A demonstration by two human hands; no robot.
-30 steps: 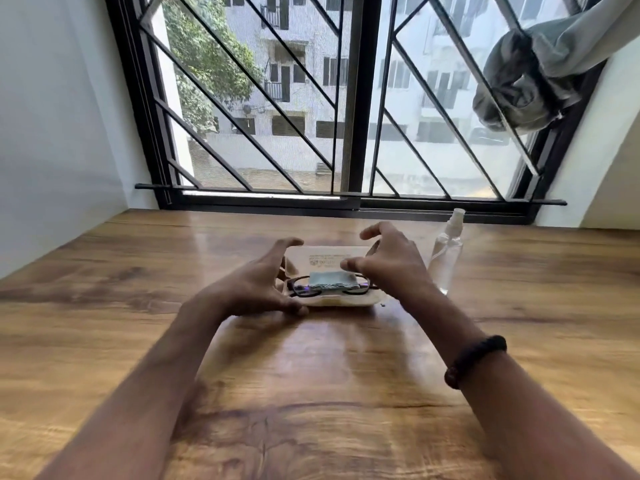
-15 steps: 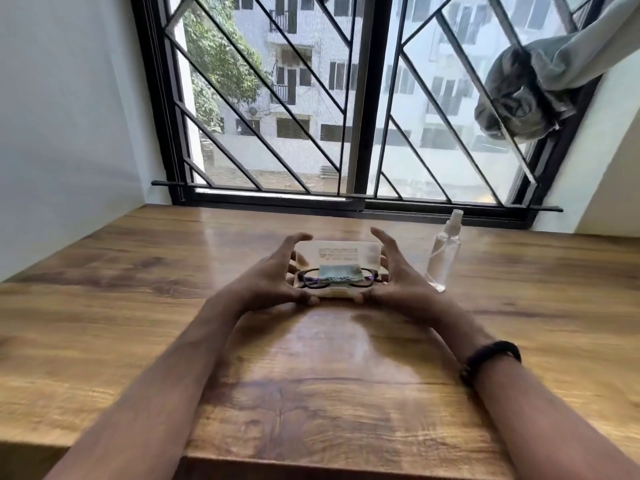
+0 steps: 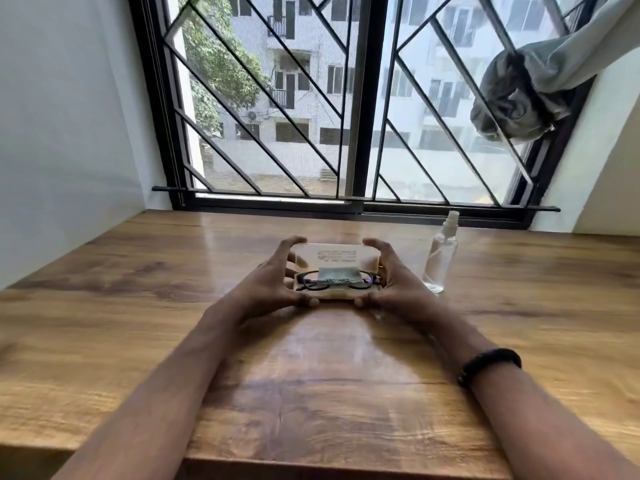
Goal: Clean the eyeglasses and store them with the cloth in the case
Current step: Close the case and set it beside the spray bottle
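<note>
A cream hard case (image 3: 337,259) lies open on the wooden table (image 3: 311,393), its lid tilted up at the back. Inside it lie black-framed eyeglasses (image 3: 308,284) with a folded grey-green cloth (image 3: 337,276) on top of them. My left hand (image 3: 273,285) grips the case's left end, thumb at the front edge and fingers curled over the lid's top corner. At the right end my right hand (image 3: 391,282) grips the case the same way, its fingertips on the lid's upper right corner.
A clear spray bottle (image 3: 440,259) with a white nozzle stands just right of my right hand. Behind the table is a barred window (image 3: 346,98), with a bundled grey curtain (image 3: 519,95) at the upper right. A white wall bounds the table's left side.
My right hand has come off the cloth and moved to the case's right end. Both hands now hold the case with fingers on the lid, which has tipped a little forward.
</note>
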